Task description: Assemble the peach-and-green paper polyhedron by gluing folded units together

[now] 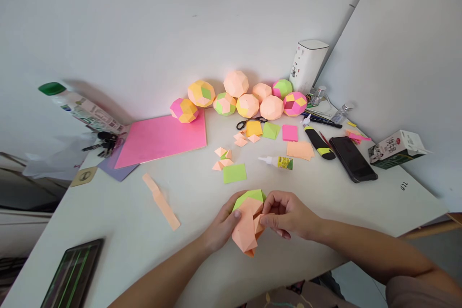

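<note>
Above the near part of the table, my left hand (225, 224) is wrapped round a partly built paper ball (246, 221) of peach and green facets, its thumb pressed on a peach face. My right hand (288, 214) pinches a small folded peach paper piece (258, 224) at the ball's right side, where a gap shows. Whether that piece is joined to the ball I cannot tell. Beyond the hands lie a green paper sheet (234, 173), folded peach pieces (221, 165) and a small glue bottle (285, 162) on its side.
Finished paper balls (236, 83) line the wall. Scissors (242, 125), sticky-note pads (289, 133), a utility knife (319, 143), a phone (352, 159) and a milk carton (399, 149) lie right. Left are a pink board (162, 139), a peach strip (161, 202) and a dark tablet-like device (74, 274).
</note>
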Demonstrator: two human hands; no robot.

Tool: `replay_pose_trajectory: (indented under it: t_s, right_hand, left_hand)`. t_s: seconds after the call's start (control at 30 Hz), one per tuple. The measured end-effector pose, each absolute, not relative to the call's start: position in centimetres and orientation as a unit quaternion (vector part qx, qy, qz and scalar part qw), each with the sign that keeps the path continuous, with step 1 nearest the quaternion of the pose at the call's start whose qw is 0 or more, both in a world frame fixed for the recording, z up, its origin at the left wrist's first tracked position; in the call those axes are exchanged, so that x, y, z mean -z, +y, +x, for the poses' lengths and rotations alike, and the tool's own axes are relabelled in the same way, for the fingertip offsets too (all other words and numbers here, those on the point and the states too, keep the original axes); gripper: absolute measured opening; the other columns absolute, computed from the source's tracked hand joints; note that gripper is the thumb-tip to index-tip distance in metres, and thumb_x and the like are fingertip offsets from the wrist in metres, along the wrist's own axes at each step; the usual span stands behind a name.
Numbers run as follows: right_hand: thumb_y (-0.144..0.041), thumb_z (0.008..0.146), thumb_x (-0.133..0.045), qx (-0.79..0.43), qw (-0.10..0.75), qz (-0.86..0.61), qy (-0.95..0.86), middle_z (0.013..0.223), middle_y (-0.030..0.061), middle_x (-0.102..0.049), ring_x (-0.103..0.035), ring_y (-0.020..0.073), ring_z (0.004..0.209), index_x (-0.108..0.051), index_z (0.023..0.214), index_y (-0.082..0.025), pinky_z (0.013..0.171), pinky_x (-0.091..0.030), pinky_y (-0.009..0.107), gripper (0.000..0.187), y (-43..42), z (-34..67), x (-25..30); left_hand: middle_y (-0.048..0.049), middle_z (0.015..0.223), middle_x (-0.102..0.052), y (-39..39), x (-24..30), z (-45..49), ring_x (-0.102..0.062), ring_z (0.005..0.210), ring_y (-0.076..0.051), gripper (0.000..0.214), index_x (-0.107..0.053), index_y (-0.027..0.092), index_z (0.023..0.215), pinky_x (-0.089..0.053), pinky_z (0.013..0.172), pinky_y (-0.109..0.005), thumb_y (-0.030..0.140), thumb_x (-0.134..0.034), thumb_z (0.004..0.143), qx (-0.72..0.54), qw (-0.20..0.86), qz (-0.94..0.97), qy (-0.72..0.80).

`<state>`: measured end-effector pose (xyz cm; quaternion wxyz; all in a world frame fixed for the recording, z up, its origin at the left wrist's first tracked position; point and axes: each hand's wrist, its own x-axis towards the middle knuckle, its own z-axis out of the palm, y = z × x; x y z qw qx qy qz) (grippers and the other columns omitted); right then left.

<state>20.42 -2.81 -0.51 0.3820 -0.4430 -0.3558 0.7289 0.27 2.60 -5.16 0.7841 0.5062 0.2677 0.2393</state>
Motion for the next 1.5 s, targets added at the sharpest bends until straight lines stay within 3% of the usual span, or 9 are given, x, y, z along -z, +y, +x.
replay_pose_trajectory:
  t_s: [0.27, 0.7, 1.03, 1.5]
  right_hand:
    - [-0.032, 0.061, -0.085, -0.749, 0.409, -0.443, -0.275, 0.05, -0.0094, -0.056, -0.039, 0.0032, 0.034, -0.049, 0.074, -0.019, 0.031, -0.029, 0.016, 0.04, -2.7, 20.0, 0.1]
    - [-0.026, 0.059, -0.088, -0.827, 0.425, -0.348, -0.119, 0.062, -0.0052, -0.057, -0.043, 0.0019, 0.045, -0.063, 0.084, -0.014, 0.038, -0.029, 0.016, 0.037, -2.7, 20.0, 0.6]
    - [-0.043, 0.066, -0.081, -0.837, 0.369, -0.358, -0.188, 0.05, -0.0029, -0.059, -0.045, 0.0043, 0.039, -0.062, 0.073, -0.013, 0.035, -0.028, 0.017, 0.037, -2.8, 19.7, 1.6]
    - [-0.039, 0.067, -0.08, -0.788, 0.387, -0.412, -0.245, 0.055, -0.0003, -0.063, -0.051, 0.0064, 0.041, -0.052, 0.061, -0.014, 0.04, -0.037, 0.019, 0.039, -3.2, 19.4, 1.4]
  left_hand:
    - [-0.0112, 0.11, -0.064, 2.5, 4.9, 0.4, -0.062, 0.094, -0.026, 0.065, -0.048, 0.018, 0.126, -0.049, 0.077, -0.034, 0.064, -0.054, 0.08, -0.253, 0.768, 0.513, 0.287]
    - [-0.012, 0.134, -0.053, 1.9, 6.4, 0.2, -0.051, 0.12, -0.031, 0.058, -0.042, 0.022, 0.133, -0.042, 0.098, -0.043, 0.058, -0.046, 0.088, -0.328, 0.756, 0.503, 0.261]
    - [-0.0121, 0.135, -0.052, 1.5, 6.0, 0.1, -0.052, 0.118, -0.031, 0.06, -0.037, 0.024, 0.136, -0.044, 0.096, -0.045, 0.057, -0.05, 0.087, -0.328, 0.755, 0.509, 0.252]
    - [-0.0142, 0.132, -0.054, 1.6, 6.0, 0.2, -0.056, 0.112, -0.032, 0.063, -0.033, 0.022, 0.136, -0.05, 0.083, -0.04, 0.058, -0.048, 0.087, -0.307, 0.755, 0.515, 0.266]
